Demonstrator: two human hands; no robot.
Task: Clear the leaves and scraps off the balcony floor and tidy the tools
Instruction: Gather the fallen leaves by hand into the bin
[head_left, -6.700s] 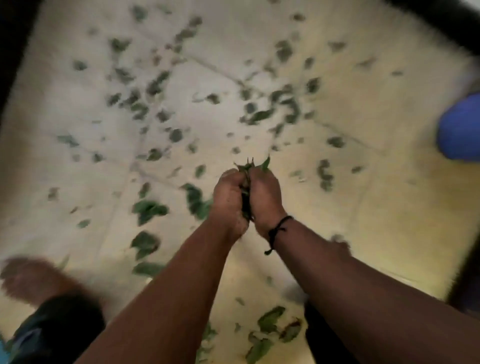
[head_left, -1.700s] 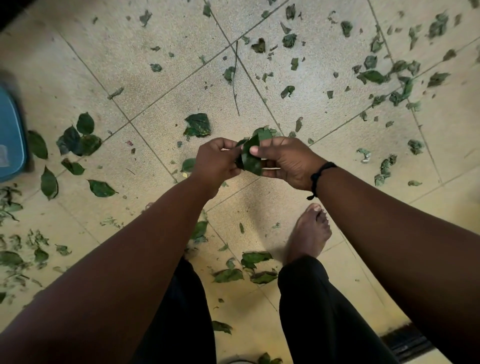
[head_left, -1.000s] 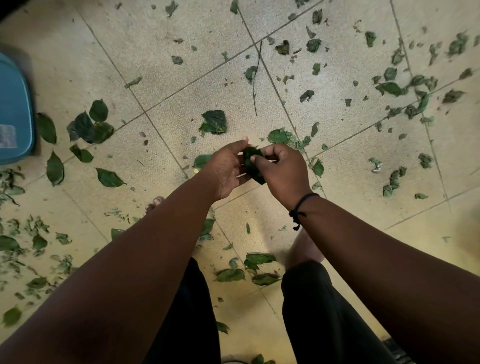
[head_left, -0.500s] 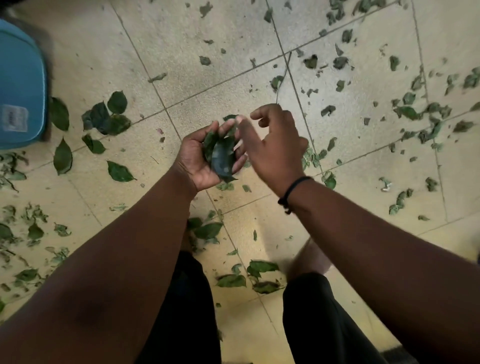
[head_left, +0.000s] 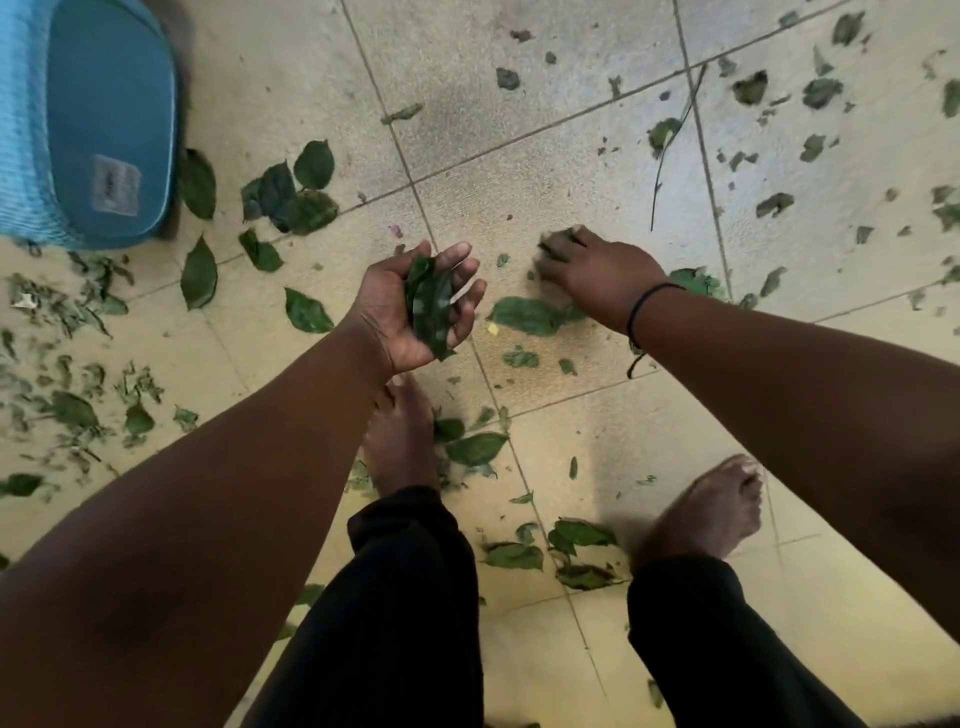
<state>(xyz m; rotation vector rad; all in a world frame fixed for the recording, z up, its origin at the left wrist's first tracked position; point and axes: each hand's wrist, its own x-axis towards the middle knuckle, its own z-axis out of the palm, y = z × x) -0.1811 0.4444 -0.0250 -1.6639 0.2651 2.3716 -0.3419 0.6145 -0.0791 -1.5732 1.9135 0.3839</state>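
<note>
Head view: a person bends over a tiled balcony floor (head_left: 545, 171) strewn with leaves. The left hand (head_left: 415, 306), palm up at centre, cups a small stack of collected leaves (head_left: 430, 306), fingers loosely curled round it. At 2 o'clock from it, the right hand (head_left: 597, 270) reaches down and pinches a leaf scrap (head_left: 556, 241) against the floor. A larger leaf (head_left: 524, 314) lies just beside that wrist. A blue basket (head_left: 104, 119) stands at 10 o'clock (contents unseen). Leaves look light, limp and tearable; best pinched at an edge.
</note>
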